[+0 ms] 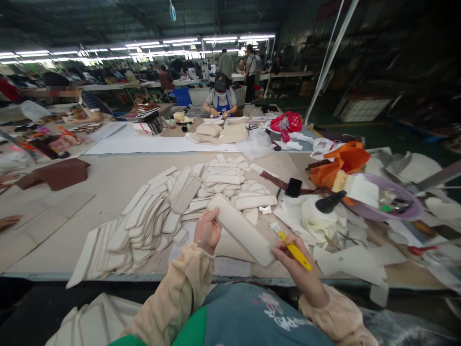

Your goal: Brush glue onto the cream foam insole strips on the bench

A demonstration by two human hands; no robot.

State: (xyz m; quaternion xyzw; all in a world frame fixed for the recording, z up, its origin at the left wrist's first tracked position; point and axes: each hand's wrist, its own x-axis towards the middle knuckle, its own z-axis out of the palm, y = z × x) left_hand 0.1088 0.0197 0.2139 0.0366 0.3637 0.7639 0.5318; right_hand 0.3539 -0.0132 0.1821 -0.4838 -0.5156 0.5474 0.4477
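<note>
in the head view, the left hand (207, 231) is pinching the far end of a long cream piece (242, 230), holding it just above the near edge of the table (108, 180). the right hand (296, 263) is touching its near end, fingers closing around a yellow-handled brush (294, 250). a pile of cream pieces (162, 211) is lying just beyond.

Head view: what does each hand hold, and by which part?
Left hand holds a pale strip near its far end; right hand holds a brush by its yellow handle.
</note>
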